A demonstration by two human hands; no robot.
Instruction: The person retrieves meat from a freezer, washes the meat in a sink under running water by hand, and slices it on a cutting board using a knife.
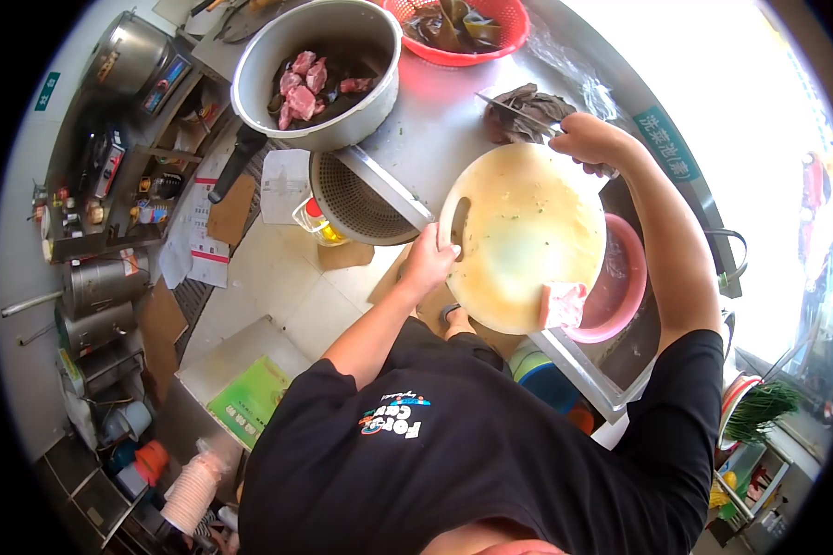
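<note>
My left hand grips the left edge of a round, yellowish cutting board, beside its handle slot. A piece of pink meat lies at the board's near right edge. Past the far edge of the board, my right hand is closed around the handle of scissors or a knife; which of the two is unclear. Its blade lies over a dark, crumpled leafy bunch on the steel counter. Green bits dot the board.
A large pot with meat chunks stands at the upper left, its black handle jutting out. Behind is a red basket of dark strips. A perforated strainer is below the pot; a pink basin sits right of the board.
</note>
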